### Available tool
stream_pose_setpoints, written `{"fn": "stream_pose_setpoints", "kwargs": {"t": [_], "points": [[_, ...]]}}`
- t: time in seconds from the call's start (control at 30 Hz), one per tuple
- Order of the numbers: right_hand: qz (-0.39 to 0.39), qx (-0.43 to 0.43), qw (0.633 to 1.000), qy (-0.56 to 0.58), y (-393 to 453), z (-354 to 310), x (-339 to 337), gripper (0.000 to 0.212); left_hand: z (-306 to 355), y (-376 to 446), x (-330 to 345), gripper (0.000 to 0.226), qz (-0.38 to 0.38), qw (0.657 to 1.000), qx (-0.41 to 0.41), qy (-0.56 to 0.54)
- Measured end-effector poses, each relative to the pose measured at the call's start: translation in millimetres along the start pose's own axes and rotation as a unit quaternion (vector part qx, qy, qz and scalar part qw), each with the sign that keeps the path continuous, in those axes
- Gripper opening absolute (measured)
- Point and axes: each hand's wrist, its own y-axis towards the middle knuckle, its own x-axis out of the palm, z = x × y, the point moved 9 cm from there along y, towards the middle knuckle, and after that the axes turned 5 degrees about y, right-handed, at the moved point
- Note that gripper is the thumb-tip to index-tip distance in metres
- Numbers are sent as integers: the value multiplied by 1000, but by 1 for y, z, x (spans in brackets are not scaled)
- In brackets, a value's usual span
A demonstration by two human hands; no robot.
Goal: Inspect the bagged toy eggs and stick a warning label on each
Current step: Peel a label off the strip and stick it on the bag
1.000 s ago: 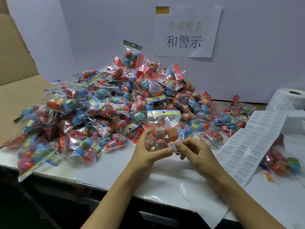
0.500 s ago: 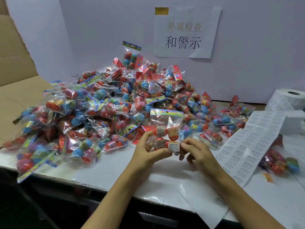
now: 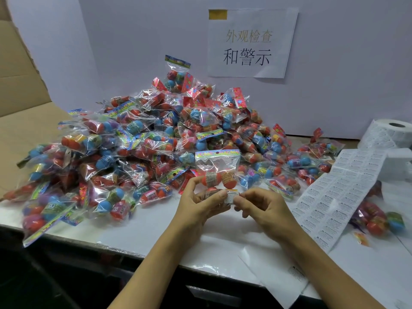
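Held bag: a clear bag of toy eggs [image 3: 217,175] stands upright between the two hands, just above the table's front area, its rainbow header strip on top; red eggs with printed bands show through the film.
Left hand: the left hand [image 3: 196,208] grips the bag's lower part, thumb laid across the front, fingers curled round its left side and behind.
Right hand: the right hand [image 3: 263,210] has thumb and forefinger pinched on the right edge of the warning label [image 3: 231,196]; the other fingers are curled under.
Warning label: white, the word WARNING readable, lying on the bag's lower right front, touched by the left thumb tip on one side and the right fingertips on the other.
Change: a second ago the label was smaller in view and partly behind the right fingers — now it faces the camera flat on the bag; the bag has risen slightly and both hands sit closer together.
Pile: the heap of bagged eggs [image 3: 138,148] covers the table [image 3: 156,237] behind and to the left — unchanged.
Labels supply: a label sheet [image 3: 341,192] trails from a roll [image 3: 392,132] at the right; a few bags [image 3: 376,219] lie beyond it.
Sign: a paper sign [image 3: 252,43] hangs on the wall.
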Motion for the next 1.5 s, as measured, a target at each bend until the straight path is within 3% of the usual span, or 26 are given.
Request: {"fn": "stream_pose_setpoints", "kwargs": {"t": [0.33,0.47,0.57,0.8,1.3,1.4,1.5], "points": [[-19,2,1000,13,1,3,2,14,1,-1,0,65,8,1000,15,6],[-1,6,1000,5,2,3,1,34,5,-4,4,47,-8,998,38,45],[21,8,999,-23,2,6,-3,44,6,-6,11,54,-35,995,47,77],[23,19,1000,5,3,3,-4,42,5,-3,6,65,-29,996,43,74],[11,73,996,42,4,12,-5,32,-1,-2,6,60,-40,997,26,66],[10,47,998,33,2,5,-2,41,-1,-3,6,53,-35,998,24,54],[3,29,1000,-9,2,4,0,30,0,-4,5,55,-21,999,24,44]]}}
